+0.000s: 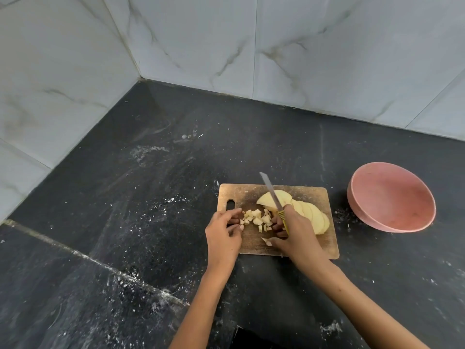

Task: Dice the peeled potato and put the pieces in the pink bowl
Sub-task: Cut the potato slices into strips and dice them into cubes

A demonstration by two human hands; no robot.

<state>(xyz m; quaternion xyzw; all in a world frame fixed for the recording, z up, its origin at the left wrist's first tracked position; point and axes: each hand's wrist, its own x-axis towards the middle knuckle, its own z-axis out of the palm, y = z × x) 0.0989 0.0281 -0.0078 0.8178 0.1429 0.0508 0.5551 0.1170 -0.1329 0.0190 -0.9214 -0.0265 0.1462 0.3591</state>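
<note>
A wooden cutting board (251, 195) lies on the dark counter. A small heap of diced potato pieces (256, 219) sits in its middle. Pale potato slices (309, 212) lie fanned along its right half. My right hand (294, 233) grips a knife (270, 190) by its yellow handle, blade pointing away over the slices. My left hand (222, 233) rests at the board's left side, fingers curled against the diced heap. The pink bowl (392, 197) stands to the right of the board, tilted toward me, nothing visible inside.
The black stone counter (151, 197) is dusted with white specks. Grey marble-patterned tiled walls (302, 46) meet in a corner behind and to the left. A seam runs diagonally across the counter at the lower left.
</note>
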